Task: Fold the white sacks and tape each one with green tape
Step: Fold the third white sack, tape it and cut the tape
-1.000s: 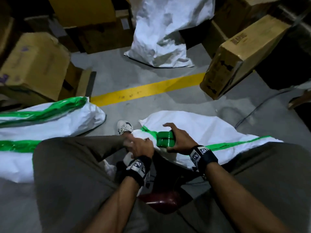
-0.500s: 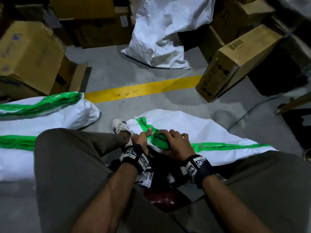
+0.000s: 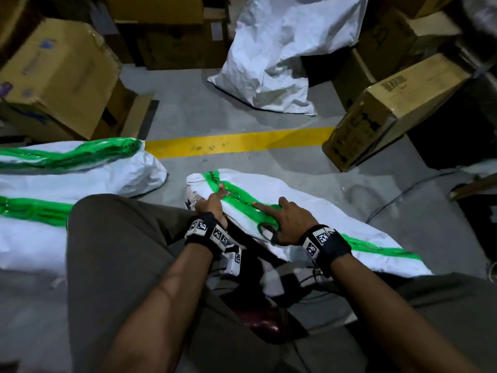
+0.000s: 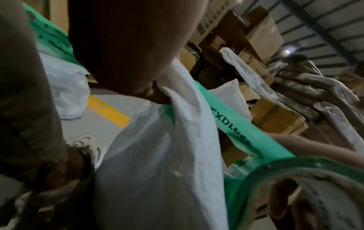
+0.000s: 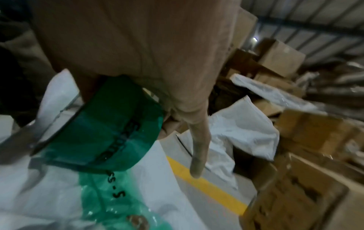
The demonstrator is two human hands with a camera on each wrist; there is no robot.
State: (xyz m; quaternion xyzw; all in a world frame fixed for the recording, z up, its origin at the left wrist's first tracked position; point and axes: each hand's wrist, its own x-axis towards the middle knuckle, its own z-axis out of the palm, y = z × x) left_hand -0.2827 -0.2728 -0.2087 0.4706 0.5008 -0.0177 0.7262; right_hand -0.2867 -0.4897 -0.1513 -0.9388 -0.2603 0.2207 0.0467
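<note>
A folded white sack (image 3: 295, 195) lies on the floor in front of my knees, with a strip of green tape (image 3: 239, 197) running along its length. My left hand (image 3: 213, 199) grips the sack's left end, thumb pressed on the tape. My right hand (image 3: 285, 222) holds the green tape roll (image 3: 265, 224) down on the sack, index finger stretched along the strip. In the left wrist view my fingers pinch the sack (image 4: 177, 109) while tape (image 4: 232, 124) runs to the roll (image 4: 295, 168). The right wrist view shows the roll (image 5: 110, 124) against my palm above the taped sack (image 5: 39, 194).
Two taped white sacks (image 3: 80, 179) lie on the left. An unfolded white sack (image 3: 282, 57) leans at the back. Cardboard boxes stand on the left (image 3: 59, 76) and right (image 3: 398, 103). A yellow floor line (image 3: 236, 141) crosses ahead; a cable (image 3: 403, 195) trails on the right.
My right hand has drawn the roll rightward along the sack, laying green tape behind it. My left hand has shifted to the sack's end, thumb now on the tape.
</note>
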